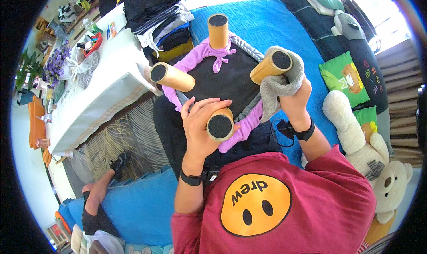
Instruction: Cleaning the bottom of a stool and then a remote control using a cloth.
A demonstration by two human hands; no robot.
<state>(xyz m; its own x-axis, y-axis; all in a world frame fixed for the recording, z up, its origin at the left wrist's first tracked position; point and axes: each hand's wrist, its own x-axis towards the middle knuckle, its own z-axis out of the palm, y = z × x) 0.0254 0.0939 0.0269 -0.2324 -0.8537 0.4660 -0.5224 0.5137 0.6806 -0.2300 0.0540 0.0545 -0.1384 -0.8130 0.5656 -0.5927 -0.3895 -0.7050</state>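
An upside-down stool with a black underside (213,78) rests on my lap, its wooden legs pointing up with dark pads on their ends. A purple fabric cover (191,58) runs around its rim and is knotted at the far leg (219,35). My left hand (203,128) is wrapped around the near leg (227,115). My right hand (297,98) grips a grey cloth (272,87), which curls around the outer side of the right leg (267,70). The left leg (178,78) stands untouched.
A blue sofa cover (267,23) lies beyond and beside the stool. To the right are a white teddy bear (377,157) and green cushions (345,78). A cloth-covered table (100,100) and folded clothes (156,10) are at left. Another person's leg (100,194) shows lower left.
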